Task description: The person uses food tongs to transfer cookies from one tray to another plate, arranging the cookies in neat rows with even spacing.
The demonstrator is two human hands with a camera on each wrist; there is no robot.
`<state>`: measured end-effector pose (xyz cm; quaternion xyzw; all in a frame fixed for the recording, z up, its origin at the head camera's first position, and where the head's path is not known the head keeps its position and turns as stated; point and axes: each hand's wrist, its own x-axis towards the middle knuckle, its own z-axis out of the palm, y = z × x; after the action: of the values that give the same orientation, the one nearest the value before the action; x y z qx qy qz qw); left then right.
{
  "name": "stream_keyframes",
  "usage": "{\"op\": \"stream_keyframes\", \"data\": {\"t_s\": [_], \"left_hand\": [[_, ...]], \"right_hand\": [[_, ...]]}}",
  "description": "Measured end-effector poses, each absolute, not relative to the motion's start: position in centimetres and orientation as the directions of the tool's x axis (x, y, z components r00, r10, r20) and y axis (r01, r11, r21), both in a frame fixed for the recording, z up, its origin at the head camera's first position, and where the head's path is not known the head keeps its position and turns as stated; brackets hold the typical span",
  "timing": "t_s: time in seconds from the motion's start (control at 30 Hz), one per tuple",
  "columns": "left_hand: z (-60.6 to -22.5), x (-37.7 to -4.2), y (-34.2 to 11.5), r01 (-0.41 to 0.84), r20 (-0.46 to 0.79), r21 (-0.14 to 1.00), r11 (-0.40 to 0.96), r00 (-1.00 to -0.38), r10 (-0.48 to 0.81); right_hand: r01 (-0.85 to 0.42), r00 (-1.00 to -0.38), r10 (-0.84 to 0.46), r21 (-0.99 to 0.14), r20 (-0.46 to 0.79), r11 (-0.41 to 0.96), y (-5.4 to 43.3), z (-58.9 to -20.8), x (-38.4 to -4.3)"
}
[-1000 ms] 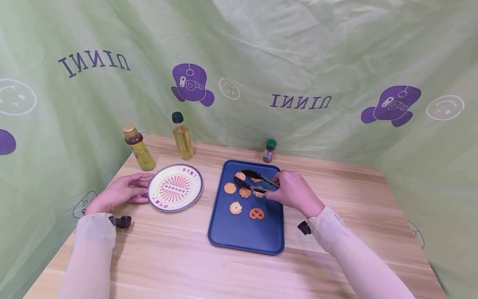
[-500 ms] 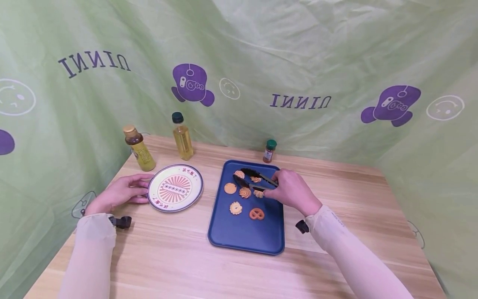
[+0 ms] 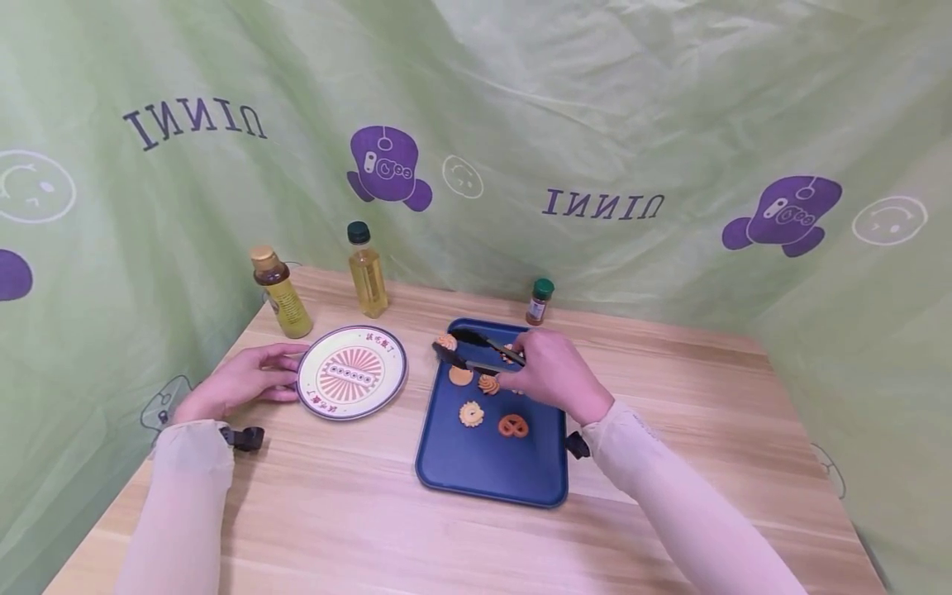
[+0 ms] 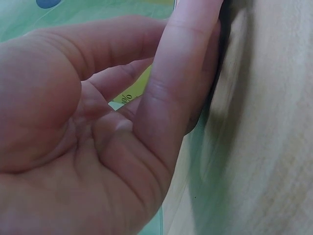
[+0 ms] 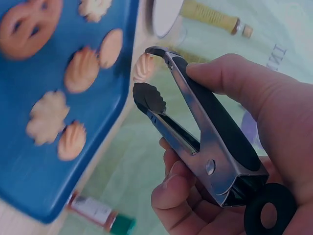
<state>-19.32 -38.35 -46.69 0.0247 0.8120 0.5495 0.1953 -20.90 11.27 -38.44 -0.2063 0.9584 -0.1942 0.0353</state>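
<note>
My right hand [image 3: 554,372] grips a pair of black-and-steel tongs [image 5: 195,122], thumb on one arm and fingers on the other. A swirled cookie [image 3: 446,341] sits between the tong tips, over the left edge of the blue tray [image 3: 491,475]. On the tray lie a pretzel-shaped cookie [image 3: 513,426], a scalloped ring cookie [image 3: 471,414], a round cookie [image 3: 460,375], a swirled cookie [image 3: 488,384] and others partly behind the right hand. My left hand [image 3: 245,382] rests with relaxed fingers at the left rim of the round patterned plate [image 3: 387,384].
A yellow-labelled bottle [image 3: 286,306] and an oil bottle [image 3: 368,281] stand behind the plate. A green-capped spice jar [image 3: 539,302] stands behind the tray. The wooden table [image 3: 335,512] ends at a green curtain [image 3: 476,99] behind.
My right hand has moved left with the tongs, carrying the swirled cookie from the tray's back left to over its left edge. My left hand stays at the plate.
</note>
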Motion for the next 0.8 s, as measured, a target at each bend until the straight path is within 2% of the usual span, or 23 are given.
{"op": "stream_keyframes", "data": {"t_s": [0.23,0.53,0.8], "left_hand": [[-46.7,-19.4,-38.5,-0.184,-0.296,0.904,0.386,-0.921,0.253],[-47.3,-19.5,-38.6,-0.198,-0.305,0.901,0.386,-0.922,0.237],[-47.3,-19.7,-38.7,-0.22,-0.318,0.903,0.37,-0.92,0.229]], "right_hand": [[-0.396,-0.898,-0.441,-0.436,-0.001,0.808,6.2,-39.0,-21.2],[-0.485,-0.864,-0.497,-0.388,0.076,0.784,0.6,-40.2,-21.5],[-0.487,-0.868,-0.489,-0.331,0.084,0.808,-2.6,-41.0,-21.5]]}}
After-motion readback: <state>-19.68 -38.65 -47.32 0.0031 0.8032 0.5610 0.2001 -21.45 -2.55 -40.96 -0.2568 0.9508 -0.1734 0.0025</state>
